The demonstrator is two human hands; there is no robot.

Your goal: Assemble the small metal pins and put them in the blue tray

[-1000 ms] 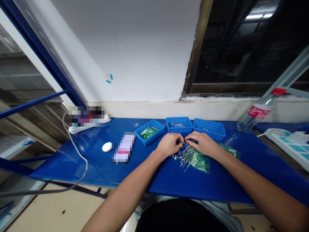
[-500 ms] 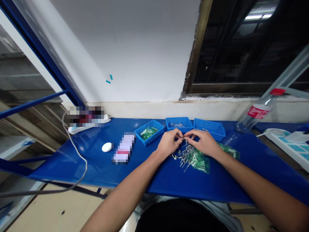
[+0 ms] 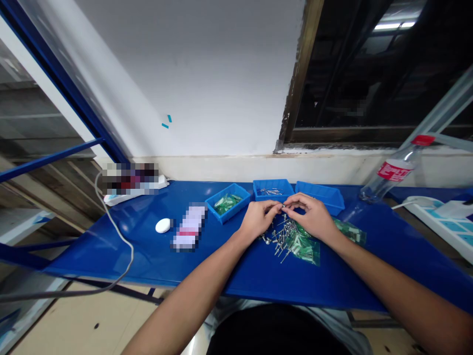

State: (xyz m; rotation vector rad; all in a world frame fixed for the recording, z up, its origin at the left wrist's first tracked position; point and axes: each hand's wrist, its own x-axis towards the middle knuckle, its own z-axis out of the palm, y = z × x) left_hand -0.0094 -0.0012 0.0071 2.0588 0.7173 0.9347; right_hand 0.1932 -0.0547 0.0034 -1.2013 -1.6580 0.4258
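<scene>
My left hand (image 3: 258, 217) and my right hand (image 3: 308, 214) meet above the table, thumbs and fingers pinched together. A small shiny metal piece (image 3: 283, 207) shows between their fingertips, mostly hidden. Below them lies a loose pile of thin metal pins with thicker ends (image 3: 284, 236), which look like blind rivets. Against the pile is a green-tinted clear bag (image 3: 305, 247) with pale pieces in it. Another green bag (image 3: 351, 231) lies beyond my right wrist.
Behind my hands stand a blue bin with metal pins (image 3: 271, 183), a blue bin with green packets (image 3: 231, 213) and a third blue bin (image 3: 325, 195). A bottle (image 3: 391, 172), a white oval object (image 3: 163, 225), a blurred phone-like rectangle (image 3: 190, 224) and power strips (image 3: 136, 191) surround them.
My fingertips have shifted slightly, with the left fingers stretched a little straighter, and the metal piece between them now shows more. The pile, bags and bins look unchanged.
</scene>
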